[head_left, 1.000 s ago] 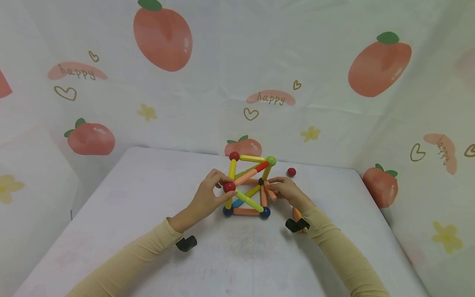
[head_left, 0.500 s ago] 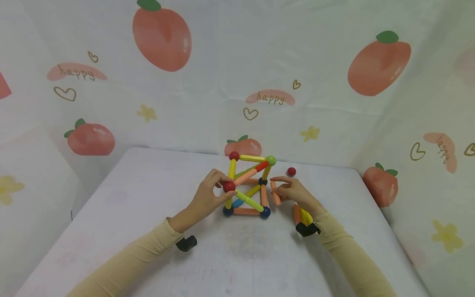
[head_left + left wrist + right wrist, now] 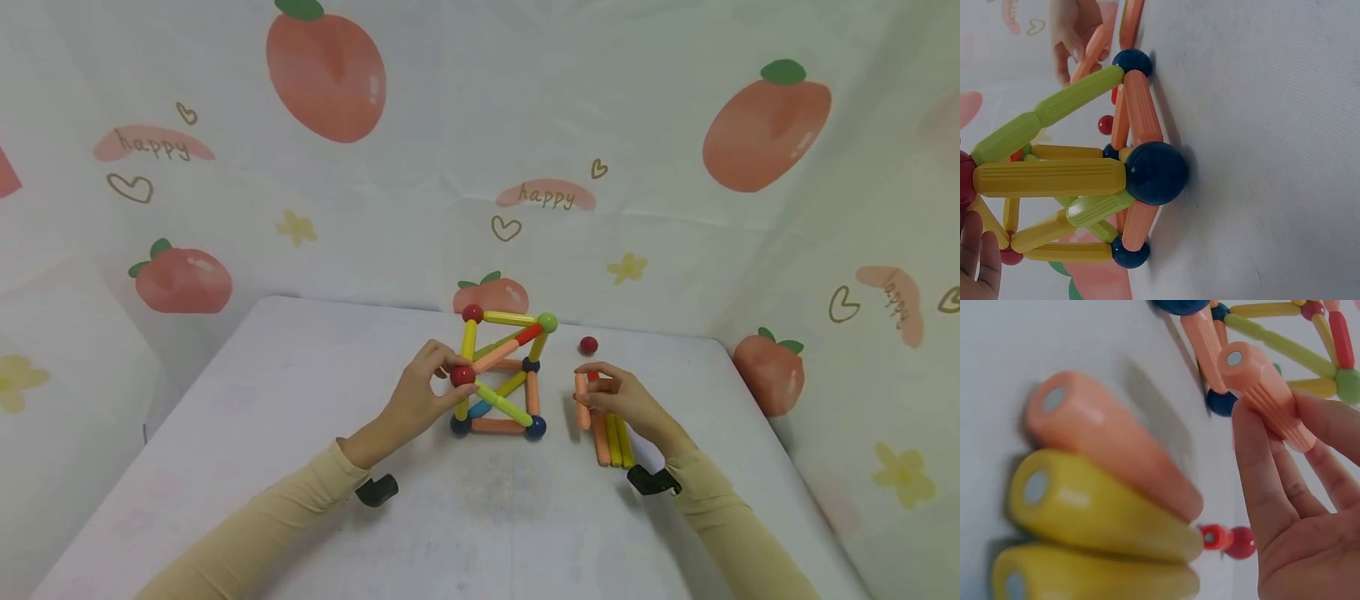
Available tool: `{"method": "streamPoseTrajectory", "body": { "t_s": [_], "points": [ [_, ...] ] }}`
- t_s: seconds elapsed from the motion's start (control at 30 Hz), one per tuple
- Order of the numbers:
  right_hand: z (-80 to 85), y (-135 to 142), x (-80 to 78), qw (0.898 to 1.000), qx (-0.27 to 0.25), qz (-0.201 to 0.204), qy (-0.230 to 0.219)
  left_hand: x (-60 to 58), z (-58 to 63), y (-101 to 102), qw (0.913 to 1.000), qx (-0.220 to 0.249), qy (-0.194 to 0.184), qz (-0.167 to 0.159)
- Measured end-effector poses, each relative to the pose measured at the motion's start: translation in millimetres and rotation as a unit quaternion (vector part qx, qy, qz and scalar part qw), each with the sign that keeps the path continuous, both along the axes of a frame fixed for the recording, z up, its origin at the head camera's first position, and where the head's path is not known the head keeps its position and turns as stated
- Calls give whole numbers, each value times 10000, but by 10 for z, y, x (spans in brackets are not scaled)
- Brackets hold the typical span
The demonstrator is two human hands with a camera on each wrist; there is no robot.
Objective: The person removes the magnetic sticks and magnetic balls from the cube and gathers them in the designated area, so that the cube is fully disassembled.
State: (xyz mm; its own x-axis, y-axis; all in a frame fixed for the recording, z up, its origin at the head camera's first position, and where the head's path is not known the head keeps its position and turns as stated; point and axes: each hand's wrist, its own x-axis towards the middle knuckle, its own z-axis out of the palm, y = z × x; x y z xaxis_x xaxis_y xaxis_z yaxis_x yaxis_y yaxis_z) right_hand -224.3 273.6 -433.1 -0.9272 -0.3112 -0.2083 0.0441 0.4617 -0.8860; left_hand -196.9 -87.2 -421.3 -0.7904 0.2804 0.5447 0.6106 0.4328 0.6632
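Stick-and-ball frame (image 3: 497, 357) stands about mid-table, toward the back of the white table (image 3: 300, 533). Going left to right: tan left sleeve (image 3: 270, 521), black device (image 3: 377, 492) at that wrist. Left hand (image 3: 416, 398) at the near left of the frame, thumb and fingertips pinching the front red ball (image 3: 462, 377), an upper corner. Below that ball, a yellow upright stick (image 3: 1050, 179) runs down to a dark blue ball (image 3: 1157, 173) resting on the table. Second red ball (image 3: 472, 314) at the rear upper corner. Base has pink sticks between dark blue balls, with a blue-and-yellow diagonal (image 3: 498, 397) across it. Two light green sticks (image 3: 502, 402), end to end, slant from the gripped ball down to the front right blue ball (image 3: 535, 427). Pink-and-red diagonal along the top reaches the green ball (image 3: 547, 322) at rear right.

Next, right of the frame and apart from it: loose pink stick (image 3: 582, 408), near upright, pinched between thumb and fingers of the right hand (image 3: 630, 402); right wrist view shows a pale round disc on its end. Lone red ball (image 3: 588, 345) lies farther back. Red stick (image 3: 593, 377) partly hidden behind the fingers. Another pink stick (image 3: 602, 446) and two yellow sticks (image 3: 616, 446) lie side by side on the table. Far right: second black device (image 3: 654, 481), tan right sleeve (image 3: 738, 533).
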Motion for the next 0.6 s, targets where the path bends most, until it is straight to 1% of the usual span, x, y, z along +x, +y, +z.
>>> {"method": "streamPoseTrajectory", "body": {
  "t_s": [0.13, 0.3, 0.47, 0.6],
  "points": [
    [-7, 71, 62, 9998, 113, -118, 101, -4, 3, -4, 10000, -14, 61, 19],
    [-27, 125, 125, 9991, 219, -208, 287, -3, 7, -1, 10000, -14, 29, -35],
    [-62, 140, 131, 9984, 258, -202, 463, -6, 5, -2, 10000, -6, 45, -37],
    [-90, 147, 125, 9978, 409, -142, 510, -7, -3, -2, 10000, -6, 34, -19]
  ]
}}
